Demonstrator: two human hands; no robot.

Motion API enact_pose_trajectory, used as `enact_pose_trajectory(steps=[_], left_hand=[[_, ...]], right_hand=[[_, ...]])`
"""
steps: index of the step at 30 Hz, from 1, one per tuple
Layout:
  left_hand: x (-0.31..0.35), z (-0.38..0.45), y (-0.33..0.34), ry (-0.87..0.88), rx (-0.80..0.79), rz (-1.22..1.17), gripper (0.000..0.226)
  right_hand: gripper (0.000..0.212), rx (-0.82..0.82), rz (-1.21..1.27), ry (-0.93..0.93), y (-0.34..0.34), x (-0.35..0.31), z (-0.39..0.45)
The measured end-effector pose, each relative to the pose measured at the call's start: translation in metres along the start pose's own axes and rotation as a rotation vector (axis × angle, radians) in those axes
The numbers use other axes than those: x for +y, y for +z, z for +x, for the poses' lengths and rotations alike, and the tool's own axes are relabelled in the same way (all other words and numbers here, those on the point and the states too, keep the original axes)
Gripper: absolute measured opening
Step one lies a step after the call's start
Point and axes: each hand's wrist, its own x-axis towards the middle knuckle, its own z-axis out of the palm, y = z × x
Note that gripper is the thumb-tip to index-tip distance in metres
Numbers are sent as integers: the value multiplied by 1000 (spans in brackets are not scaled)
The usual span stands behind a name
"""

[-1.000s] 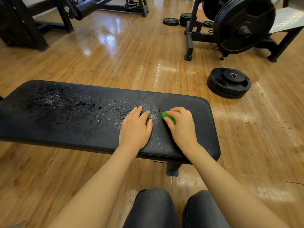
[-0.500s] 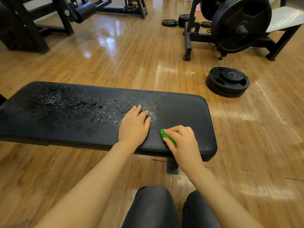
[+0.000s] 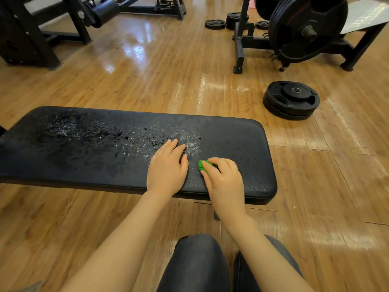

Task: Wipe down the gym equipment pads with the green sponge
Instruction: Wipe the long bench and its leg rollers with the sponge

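A long black bench pad (image 3: pixel 84 157) runs across in front of the seated person, its left and middle stretches speckled with wet droplets and white flecks. Toward the right of that wet patch the left hand (image 3: pixel 167 169) lies flat on the vinyl, fingers straight and close together, holding nothing. Just beside it, apart by a narrow strip of pad, the right hand (image 3: pixel 224 178) has its fingers curled over the green sponge (image 3: pixel 203 164), pressing it onto the pad; only the sponge's left edge peeks out by the fingertips. The pad's right end looks duller and lightly beaded. Farther right, on the wooden floor (image 3: pixel 315 186), lies a stack of black weight plates (image 3: pixel 291 100).
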Motion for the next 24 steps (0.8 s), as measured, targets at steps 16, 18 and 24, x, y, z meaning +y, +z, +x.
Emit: enact_pose_trajectory(steps=[16,18,24], left_hand=[[2,0,1,-10,11,-8,38],[2,-1,1,-10,7,-7,38],[0,-2,1,-9,-5,-3,39]], right_hand=[[19,80,41,169,-15,16,-4],[18,37,43,136,-9,7,-1],[22,-5,27,137,-20,22,-5]])
